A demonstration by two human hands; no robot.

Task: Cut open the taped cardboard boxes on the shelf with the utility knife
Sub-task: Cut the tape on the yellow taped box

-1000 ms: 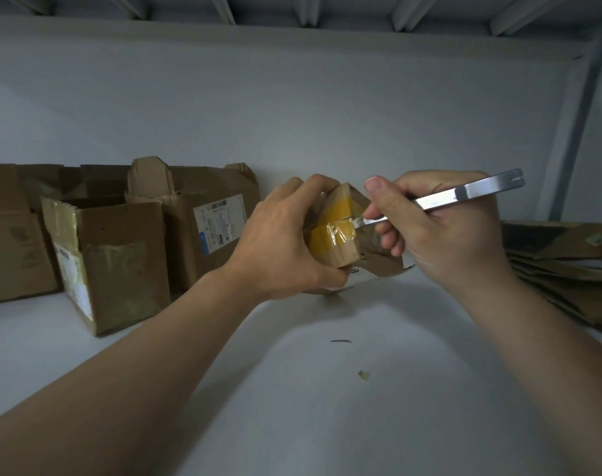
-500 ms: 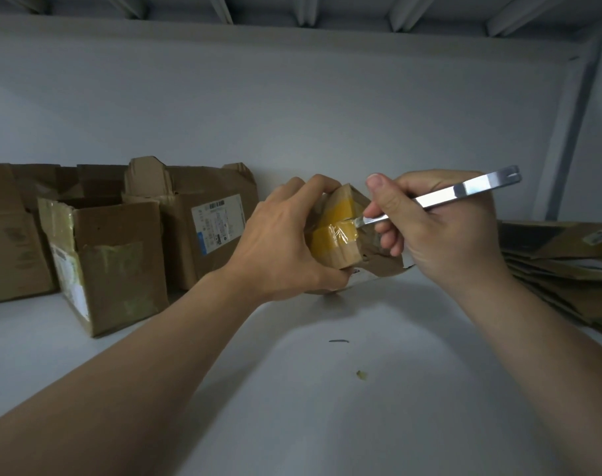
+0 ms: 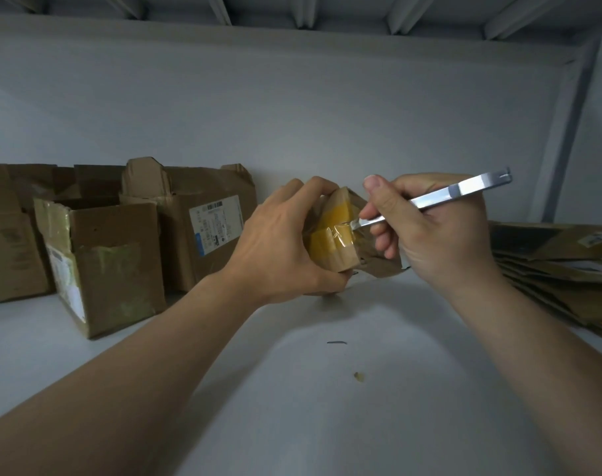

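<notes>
A small cardboard box point(image 3: 334, 250) wrapped in yellow and clear tape is held tilted just above the white shelf point(image 3: 292, 389). My left hand point(image 3: 279, 242) grips it from the left, fingers curled over its top and thumb under it. My right hand point(image 3: 430, 228) grips a silver metal utility knife point(image 3: 464, 192) like a pen. The blade tip touches the clear tape on the box's near face. The box's left side is hidden by my left hand.
Opened cardboard boxes stand at the left: one with greenish tape point(image 3: 103, 262), one with a white label point(image 3: 203, 221), another at the far left point(image 3: 7, 235). Flattened cardboard point(image 3: 560, 269) is stacked at the right. Small scraps point(image 3: 358, 375) lie on the shelf in front.
Nothing has visibly changed beyond a slight shift of the view; both hands keep the same hold, with the blade still at the tape.
</notes>
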